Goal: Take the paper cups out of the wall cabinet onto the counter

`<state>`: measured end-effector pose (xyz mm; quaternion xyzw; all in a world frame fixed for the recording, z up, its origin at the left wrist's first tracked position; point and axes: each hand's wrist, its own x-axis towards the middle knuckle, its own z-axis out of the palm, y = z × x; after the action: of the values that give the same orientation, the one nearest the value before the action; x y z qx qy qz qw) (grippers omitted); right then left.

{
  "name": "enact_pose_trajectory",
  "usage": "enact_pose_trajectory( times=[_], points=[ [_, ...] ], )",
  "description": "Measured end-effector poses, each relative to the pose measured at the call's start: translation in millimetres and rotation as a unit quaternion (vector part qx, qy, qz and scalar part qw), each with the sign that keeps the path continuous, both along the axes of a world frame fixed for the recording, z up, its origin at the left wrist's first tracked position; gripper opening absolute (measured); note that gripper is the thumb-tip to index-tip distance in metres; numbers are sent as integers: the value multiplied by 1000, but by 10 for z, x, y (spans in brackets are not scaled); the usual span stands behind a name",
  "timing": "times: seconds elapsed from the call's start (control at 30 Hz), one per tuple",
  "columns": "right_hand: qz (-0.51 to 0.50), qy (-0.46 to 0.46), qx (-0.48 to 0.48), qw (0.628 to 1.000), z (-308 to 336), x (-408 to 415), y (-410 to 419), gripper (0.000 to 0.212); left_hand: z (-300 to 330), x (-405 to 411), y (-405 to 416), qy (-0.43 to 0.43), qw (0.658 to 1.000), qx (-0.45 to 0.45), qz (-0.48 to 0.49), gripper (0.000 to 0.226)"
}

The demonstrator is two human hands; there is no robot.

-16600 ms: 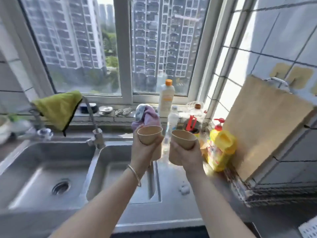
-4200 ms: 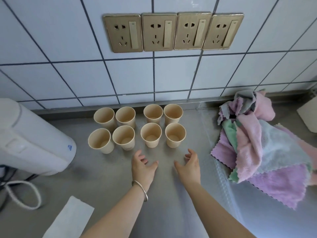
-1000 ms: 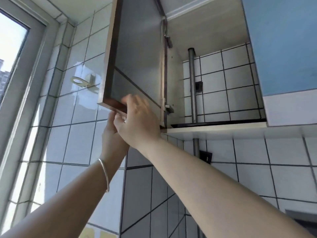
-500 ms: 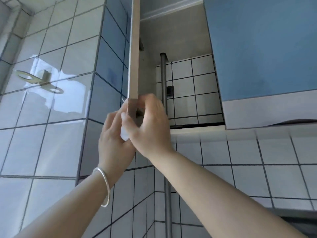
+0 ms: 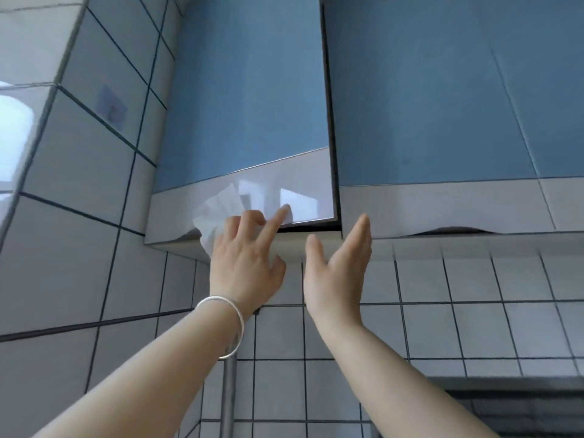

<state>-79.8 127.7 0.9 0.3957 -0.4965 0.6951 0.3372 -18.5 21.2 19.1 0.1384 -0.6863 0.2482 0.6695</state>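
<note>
The blue wall cabinet (image 5: 410, 99) is filling the upper view, its left door (image 5: 249, 99) sitting almost closed, a thin dark gap showing along the door's 3 o'clock edge. White tiled wall (image 5: 474, 327) is running below. The right hand (image 5: 339, 267) is hovering released, fingers straight, at the door's 5 o'clock corner. The left hand (image 5: 246, 257), wearing a silver bangle (image 5: 229, 324), is pressing a white paper (image 5: 215, 216) against the door's lower edge. No paper cups are showing.
</note>
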Motion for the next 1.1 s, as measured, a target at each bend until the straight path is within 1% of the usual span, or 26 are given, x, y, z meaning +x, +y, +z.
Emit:
enact_pose_trajectory(
  times=[0.03,0.07,0.13,0.2,0.27,0.43,0.57,0.73,0.83,0.87,0.97,1.03,1.1],
  points=[
    [-69,33,-20,997,-12,-97,43,76,-18,-95,-18,0,1000,-2,3,74],
    [-151,87,-30,984,-12,-209,73,75,-29,-177,-37,3,1000,-3,4,77],
    [-311,193,12,931,13,-457,55,73,-36,-304,-68,6,1000,-3,15,82],
    [-389,229,95,887,37,-649,-18,73,-23,-394,-99,4,1000,-5,29,84],
    [-427,226,135,865,48,-786,-71,76,-15,-480,-114,-3,999,0,42,84],
    [-467,209,185,839,52,-981,-179,85,18,-660,-182,-32,997,6,76,80],
    [-481,217,211,823,65,-1107,-225,83,59,-790,-266,-37,996,-1,85,77],
    [-485,252,187,816,92,-1255,-306,76,30,-938,-401,-8,997,-14,71,74],
    [-483,267,173,816,158,-1276,-321,65,23,-991,-486,8,997,-40,65,71],
    [-485,280,153,814,186,-1307,-331,61,27,-1011,-512,23,996,-55,65,70],
    [-488,289,154,809,233,-1333,-355,53,39,-1076,-577,47,994,-79,62,71],
    [-503,298,147,798,256,-1358,-376,53,81,-1071,-587,49,993,-85,67,71],
    [-505,289,160,798,265,-1361,-374,56,110,-1036,-575,33,992,-82,94,70]
  ],
)
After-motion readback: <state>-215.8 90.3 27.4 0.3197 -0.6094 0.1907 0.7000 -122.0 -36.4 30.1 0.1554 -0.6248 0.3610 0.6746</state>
